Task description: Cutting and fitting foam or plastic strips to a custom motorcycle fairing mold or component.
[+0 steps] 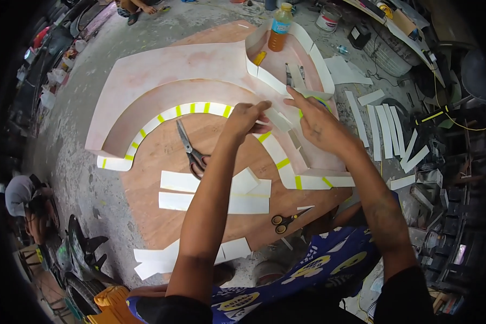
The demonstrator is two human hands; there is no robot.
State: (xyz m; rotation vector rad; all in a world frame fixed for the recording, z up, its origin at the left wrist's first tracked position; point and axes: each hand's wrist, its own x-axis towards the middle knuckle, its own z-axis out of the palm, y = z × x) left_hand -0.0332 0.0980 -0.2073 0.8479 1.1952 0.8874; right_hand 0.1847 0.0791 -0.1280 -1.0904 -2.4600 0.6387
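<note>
while bottle (279, 31) stands inside panel (172, 63), scissors (185, 141) by left forearm (206, 216), right grip (317, 125) half-open, left grip (245, 120) curled, hold unclear.

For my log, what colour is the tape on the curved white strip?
The tape is yellow-green, clearest in the head view.

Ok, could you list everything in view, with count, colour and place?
panel: one, pinkish white, on the board
board: one, brown, on the floor
card strips: many, white, board and floor
tape pieces: many, yellow, along curved edge
large scissors: one, dark handles, on board
small scissors: one, black, board edge
tall bottle: one, orange contents, in panel's hollow
pail: one, whitish, upper right
people: two, colours unclear, left and top
clutter: uncounted, mixed, both sides
patterned cloth: one, blue, lap
left hand, right hand: one each, bare, over panel
</note>
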